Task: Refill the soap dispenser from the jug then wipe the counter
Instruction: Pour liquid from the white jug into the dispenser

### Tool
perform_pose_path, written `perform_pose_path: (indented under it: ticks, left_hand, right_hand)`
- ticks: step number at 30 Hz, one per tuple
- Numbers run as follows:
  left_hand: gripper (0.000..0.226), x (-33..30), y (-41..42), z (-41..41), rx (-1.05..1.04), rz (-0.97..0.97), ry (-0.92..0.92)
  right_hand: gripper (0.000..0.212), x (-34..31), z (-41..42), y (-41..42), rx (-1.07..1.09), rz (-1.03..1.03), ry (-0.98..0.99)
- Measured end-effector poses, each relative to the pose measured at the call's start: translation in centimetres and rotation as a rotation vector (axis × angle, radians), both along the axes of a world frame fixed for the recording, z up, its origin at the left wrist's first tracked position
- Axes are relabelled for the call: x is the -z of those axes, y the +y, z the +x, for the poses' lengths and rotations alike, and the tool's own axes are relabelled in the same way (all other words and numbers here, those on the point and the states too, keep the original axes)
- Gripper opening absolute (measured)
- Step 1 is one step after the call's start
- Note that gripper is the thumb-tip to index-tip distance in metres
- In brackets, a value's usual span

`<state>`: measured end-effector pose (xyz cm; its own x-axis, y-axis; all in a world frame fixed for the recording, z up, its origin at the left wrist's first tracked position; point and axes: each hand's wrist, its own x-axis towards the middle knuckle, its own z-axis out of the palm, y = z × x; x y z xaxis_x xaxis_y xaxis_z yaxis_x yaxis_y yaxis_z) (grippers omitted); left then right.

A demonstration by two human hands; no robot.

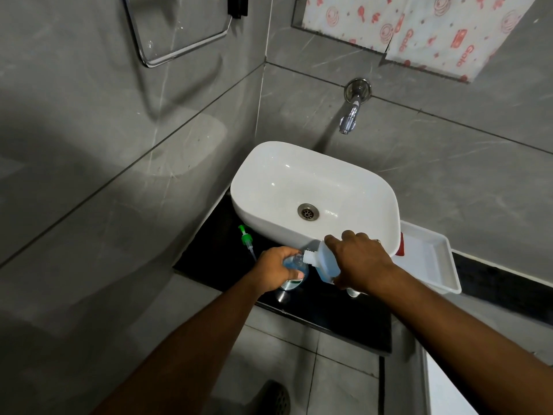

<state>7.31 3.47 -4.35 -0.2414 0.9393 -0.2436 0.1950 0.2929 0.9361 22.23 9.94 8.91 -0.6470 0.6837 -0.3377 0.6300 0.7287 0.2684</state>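
Observation:
My left hand (276, 269) grips the clear soap dispenser bottle (294, 272), which stands on the black counter (329, 319) with its top open and blue liquid inside. My right hand (359, 260) holds the translucent jug (324, 262) of blue soap tilted to the left, its white threaded spout right at the bottle's mouth. The green pump head (247, 238) with its tube lies on the counter to the left, beside the basin. A small white cap (353, 292) sits on the counter below my right hand.
A white basin (314, 193) stands on the counter behind my hands, under a chrome wall tap (349, 116). A white tray (431, 259) sits to the right with a red item (401, 245) at its left edge. Grey tiled walls close in on the left and at the back.

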Motion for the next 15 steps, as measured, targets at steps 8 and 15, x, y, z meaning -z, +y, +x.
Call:
perform_pose_path:
  ticks: [8,15]
  left_hand:
    - [0.051,-0.13,-0.08,-0.01,0.001,-0.002,0.009]
    - [0.050,-0.25,-0.14,0.02,0.002,0.000,0.008]
  right_hand:
    - [0.080,-0.07,-0.06,-0.14,0.003,-0.001,-0.004]
    - [0.083,-0.09,-0.19,-0.15,0.003,-0.005,-0.005]
